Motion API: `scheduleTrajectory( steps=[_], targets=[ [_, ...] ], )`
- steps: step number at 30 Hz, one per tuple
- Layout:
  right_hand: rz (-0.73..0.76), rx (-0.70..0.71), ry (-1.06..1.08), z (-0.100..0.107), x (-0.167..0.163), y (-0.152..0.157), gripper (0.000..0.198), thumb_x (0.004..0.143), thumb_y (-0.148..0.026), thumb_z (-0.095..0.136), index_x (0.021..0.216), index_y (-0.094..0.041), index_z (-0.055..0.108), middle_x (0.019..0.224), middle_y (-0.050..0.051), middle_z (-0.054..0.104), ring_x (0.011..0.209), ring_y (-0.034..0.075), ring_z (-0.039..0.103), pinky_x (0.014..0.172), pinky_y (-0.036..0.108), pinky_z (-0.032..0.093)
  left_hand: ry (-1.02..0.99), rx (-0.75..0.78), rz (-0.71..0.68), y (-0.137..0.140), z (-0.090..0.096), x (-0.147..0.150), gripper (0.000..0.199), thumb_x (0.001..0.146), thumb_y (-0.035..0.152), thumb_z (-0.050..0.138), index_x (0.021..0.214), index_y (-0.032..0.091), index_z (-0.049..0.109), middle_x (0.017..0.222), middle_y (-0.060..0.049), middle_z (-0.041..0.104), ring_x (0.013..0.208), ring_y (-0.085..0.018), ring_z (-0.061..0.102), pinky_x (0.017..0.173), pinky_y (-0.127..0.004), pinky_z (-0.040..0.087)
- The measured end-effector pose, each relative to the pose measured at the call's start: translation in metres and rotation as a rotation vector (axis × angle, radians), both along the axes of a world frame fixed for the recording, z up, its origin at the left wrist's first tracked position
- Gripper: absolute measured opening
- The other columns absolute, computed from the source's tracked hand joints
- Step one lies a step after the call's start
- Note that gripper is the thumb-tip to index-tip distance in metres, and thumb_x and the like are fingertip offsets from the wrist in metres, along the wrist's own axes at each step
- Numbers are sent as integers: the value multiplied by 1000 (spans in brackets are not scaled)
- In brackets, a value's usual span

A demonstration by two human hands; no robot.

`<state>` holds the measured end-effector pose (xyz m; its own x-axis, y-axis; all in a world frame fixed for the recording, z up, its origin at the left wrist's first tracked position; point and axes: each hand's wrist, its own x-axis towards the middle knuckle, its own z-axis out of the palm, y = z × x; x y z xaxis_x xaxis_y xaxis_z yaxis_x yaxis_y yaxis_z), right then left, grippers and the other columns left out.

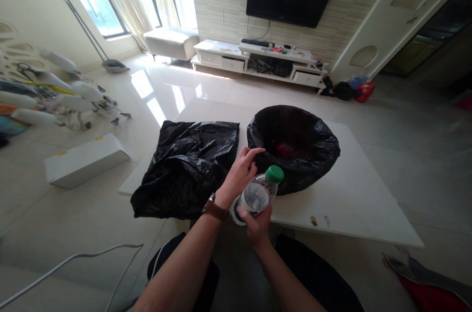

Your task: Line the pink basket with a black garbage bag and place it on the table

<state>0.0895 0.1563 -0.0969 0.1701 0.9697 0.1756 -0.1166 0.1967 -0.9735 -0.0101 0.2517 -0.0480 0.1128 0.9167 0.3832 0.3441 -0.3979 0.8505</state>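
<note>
A clear plastic bottle (256,196) with a green cap sits tilted in my right hand (256,226), whose fingers wrap round its lower part. My left hand (241,171), with a brown-strapped watch at the wrist, is beside the bottle. Its index finger stretches to the near left rim of a round bin (313,174) lined with a black bag; the other fingers are partly curled. Something reddish shows dimly inside the bin. Left of it, a crumpled black plastic bag (191,164) lies flat on the white table (354,194).
Two small items lie near the table's front edge. On the floor at left are a long white box (86,159) and a rack of white padded rollers (59,100). A dustpan (115,66), a stool (171,42) and a TV cabinet (236,68) stand farther back.
</note>
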Motion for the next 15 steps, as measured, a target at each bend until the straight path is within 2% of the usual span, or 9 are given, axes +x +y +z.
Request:
scheduleTrajectory(
  steps=[4, 7, 10, 12, 14, 15],
  targets=[
    [36, 2, -37, 2, -1, -2, 55, 66, -30, 81, 117, -23, 60, 111, 9, 73, 98, 30, 71, 93, 46, 59, -45, -57, -17, -5, 5, -4, 40, 91, 13, 57, 128, 26, 64, 92, 0, 58, 83, -18, 58, 80, -31, 48],
    [16, 8, -103, -4, -3, -4, 57, 68, -34, 81, 118, -23, 58, 112, 11, 73, 99, 30, 72, 94, 47, 60, -17, -93, -46, -9, 6, -8, 28, 90, 22, 68, 117, 25, 66, 83, 2, 62, 77, -18, 60, 76, -31, 47],
    [-47, 99, -141, -13, 0, -8, 62, 74, -49, 79, 126, -24, 54, 109, 11, 73, 95, 30, 74, 91, 46, 62, 74, -57, -51, -11, 3, -11, 18, 91, 28, 72, 108, 24, 68, 87, 1, 67, 80, -19, 63, 78, -31, 47],
    [-29, 204, -151, -14, 9, -12, 64, 80, -63, 72, 128, -24, 55, 101, 10, 74, 90, 30, 76, 86, 46, 63, 115, -35, -46, -12, 0, -12, 18, 92, 31, 73, 108, 24, 69, 91, -1, 69, 84, -20, 64, 81, -32, 48],
    [-5, 299, -191, -7, 26, -17, 61, 85, -73, 61, 121, -24, 61, 88, 9, 73, 83, 30, 76, 78, 45, 65, 126, -16, -29, -14, -3, -11, 16, 93, 28, 72, 107, 24, 68, 94, -2, 69, 88, -21, 64, 82, -33, 48],
    [-17, 303, -247, 1, 36, -18, 61, 87, -76, 55, 115, -23, 65, 83, 8, 72, 82, 30, 76, 74, 44, 66, 122, -9, -21, -15, -4, -10, 13, 93, 25, 70, 106, 24, 68, 96, -3, 69, 89, -22, 64, 83, -33, 48]
  ],
)
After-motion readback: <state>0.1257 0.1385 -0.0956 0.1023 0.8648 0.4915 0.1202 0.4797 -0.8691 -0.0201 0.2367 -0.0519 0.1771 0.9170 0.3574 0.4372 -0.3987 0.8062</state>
